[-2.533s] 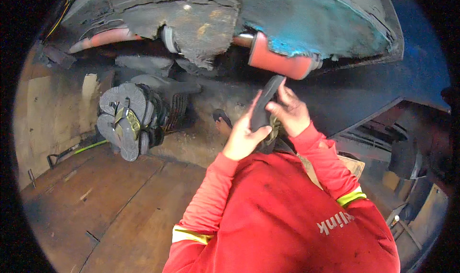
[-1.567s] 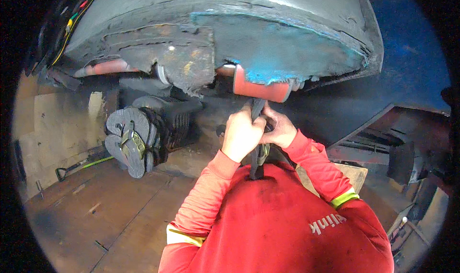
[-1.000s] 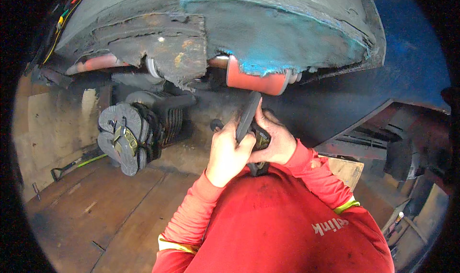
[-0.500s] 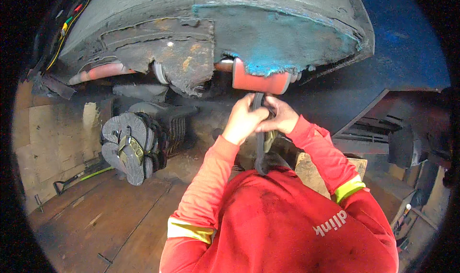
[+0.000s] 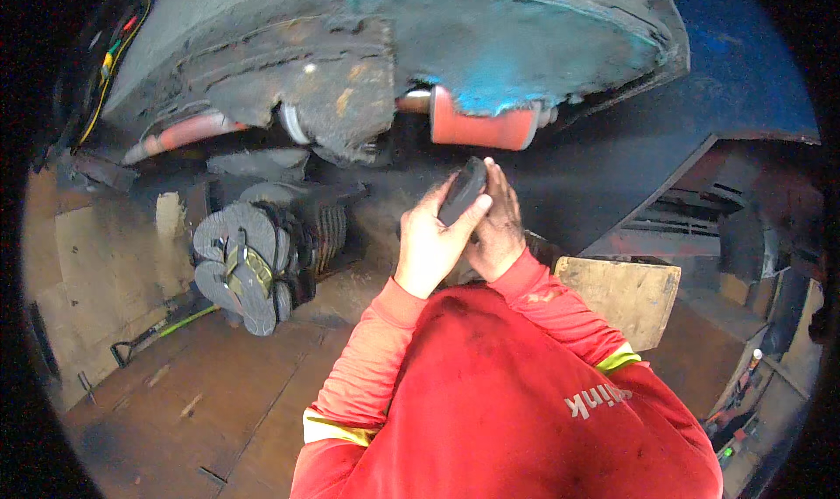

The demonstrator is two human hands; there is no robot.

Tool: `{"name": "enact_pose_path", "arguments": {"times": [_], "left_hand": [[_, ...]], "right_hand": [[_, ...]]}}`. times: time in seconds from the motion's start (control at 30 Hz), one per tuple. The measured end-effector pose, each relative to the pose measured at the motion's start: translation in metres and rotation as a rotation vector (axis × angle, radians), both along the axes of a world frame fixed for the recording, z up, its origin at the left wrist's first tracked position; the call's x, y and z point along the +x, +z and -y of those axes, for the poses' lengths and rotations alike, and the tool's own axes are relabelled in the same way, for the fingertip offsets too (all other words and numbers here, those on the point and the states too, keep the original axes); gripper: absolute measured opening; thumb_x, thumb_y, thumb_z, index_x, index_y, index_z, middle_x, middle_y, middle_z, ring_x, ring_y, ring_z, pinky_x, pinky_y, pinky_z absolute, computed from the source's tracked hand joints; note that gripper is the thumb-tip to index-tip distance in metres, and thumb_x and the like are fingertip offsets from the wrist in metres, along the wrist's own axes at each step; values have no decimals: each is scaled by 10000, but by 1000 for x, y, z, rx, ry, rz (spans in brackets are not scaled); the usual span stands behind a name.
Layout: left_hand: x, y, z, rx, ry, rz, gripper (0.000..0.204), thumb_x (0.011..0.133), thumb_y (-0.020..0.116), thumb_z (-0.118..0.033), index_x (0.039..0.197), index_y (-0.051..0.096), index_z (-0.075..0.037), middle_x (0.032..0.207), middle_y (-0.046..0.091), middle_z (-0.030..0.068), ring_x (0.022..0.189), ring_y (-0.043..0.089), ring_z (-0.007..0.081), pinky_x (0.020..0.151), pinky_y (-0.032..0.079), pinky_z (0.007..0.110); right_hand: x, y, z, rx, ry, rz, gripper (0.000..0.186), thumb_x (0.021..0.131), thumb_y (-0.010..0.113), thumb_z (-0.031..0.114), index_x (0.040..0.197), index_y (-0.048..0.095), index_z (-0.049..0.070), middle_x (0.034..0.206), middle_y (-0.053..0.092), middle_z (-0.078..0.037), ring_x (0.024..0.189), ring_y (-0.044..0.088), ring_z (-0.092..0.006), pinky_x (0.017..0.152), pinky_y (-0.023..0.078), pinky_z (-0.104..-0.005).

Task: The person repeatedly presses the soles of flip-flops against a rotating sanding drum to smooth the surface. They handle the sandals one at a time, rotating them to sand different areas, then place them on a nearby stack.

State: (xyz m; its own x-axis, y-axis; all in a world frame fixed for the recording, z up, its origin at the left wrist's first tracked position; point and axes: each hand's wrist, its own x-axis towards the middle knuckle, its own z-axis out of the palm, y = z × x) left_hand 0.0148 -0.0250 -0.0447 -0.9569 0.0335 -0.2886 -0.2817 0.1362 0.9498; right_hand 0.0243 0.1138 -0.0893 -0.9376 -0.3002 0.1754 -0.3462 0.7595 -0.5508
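Note:
A dark flip-flop (image 5: pixel 462 193), seen foreshortened by its sole and edge, is between my two hands below the orange-red roller (image 5: pixel 486 130). My left hand (image 5: pixel 430 247) is closed on its near left side, with the thumb across the lower edge. My right hand (image 5: pixel 497 229) is pressed along its other side, fingers pointing up and close together; the palm is partly hidden. The flip-flop is apart from the roller. Its straps are hidden from me. To the left stands a stack of grey flip-flops (image 5: pixel 232 258) with olive-green straps.
A dusty machine hood (image 5: pixel 289 70) with a ragged blue flap (image 5: pixel 525 52) hangs above the roller. A second red roller (image 5: pixel 192 136) is at left. A wooden box (image 5: pixel 617 298) stands by my right arm. A green-handled tool (image 5: pixel 184 322) lies at the left.
The flip-flop has gone from upright and edge-on to tilted, with its sole in sight. My right hand's fingers have straightened along it. My hands are slightly lower relative to the roller.

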Motion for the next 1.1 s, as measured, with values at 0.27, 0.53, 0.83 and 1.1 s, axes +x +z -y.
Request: {"name": "enact_pose_path", "arguments": {"times": [0.27, 0.53, 0.83, 1.1], "left_hand": [[-26, 21, -12, -614, -32, -294, 362, 910, 727, -344, 974, 706, 11, 852, 695, 238, 745, 698, 385, 653, 538, 435], [-40, 8, -32, -586, -66, -173, 511, 910, 693, -435, 809, 671, 65, 716, 652, 288, 690, 689, 435, 607, 538, 465], [-26, 17, -38, -471, -1, -198, 432, 914, 708, -399, 828, 702, 24, 753, 681, 257, 701, 695, 379, 611, 530, 435], [-28, 18, -44, -233, 71, -145, 387, 917, 717, -324, 964, 697, 60, 882, 710, 239, 851, 717, 296, 751, 547, 383]], "right_hand": [[-4, 6, 1, -348, 40, 118, 758, 753, 799, 187, 1418, 478, 16, 1477, 454, -258, 1419, 373, -448, 1164, 295, -529], [-17, 17, -41, -465, 119, 540, 787, 692, 856, 226, 1378, 518, 38, 1369, 565, -229, 1303, 530, -393, 1077, 440, -445], [-15, 22, -45, -358, 172, 344, 847, 717, 835, 251, 1441, 451, 36, 1487, 416, -252, 1406, 403, -392, 1149, 377, -439], [-16, 45, -47, -29, 124, 370, 834, 735, 800, 294, 1424, 459, -30, 1528, 411, -255, 1424, 384, -435, 1122, 369, -526]]}}
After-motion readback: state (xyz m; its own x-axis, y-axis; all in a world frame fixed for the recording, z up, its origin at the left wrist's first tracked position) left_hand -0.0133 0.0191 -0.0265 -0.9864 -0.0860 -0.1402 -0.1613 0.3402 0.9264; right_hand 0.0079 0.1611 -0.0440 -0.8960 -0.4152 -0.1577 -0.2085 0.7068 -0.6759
